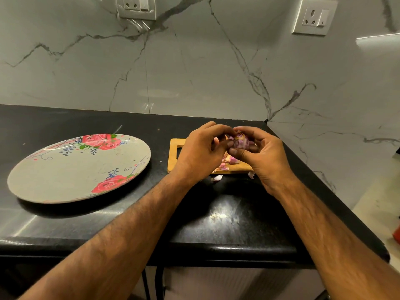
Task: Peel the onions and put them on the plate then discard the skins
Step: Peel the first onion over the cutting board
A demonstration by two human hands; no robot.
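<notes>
A small purple onion (240,141) is held above the wooden cutting board (173,156). My right hand (263,156) cups it with curled fingers and thumb. My left hand (203,152) pinches at its left side with fingertips and thumb. Loose purple-pink skins (227,163) lie on the board under my hands, and two pieces (217,178) have fallen on the black counter by the board's near edge. The grey plate with red roses (71,174) sits to the left with nothing on it.
The black counter (227,219) ends at a marble wall behind and a corner on the right, close to the board. Two wall sockets (314,16) are mounted high up. The counter's front edge runs under my forearms.
</notes>
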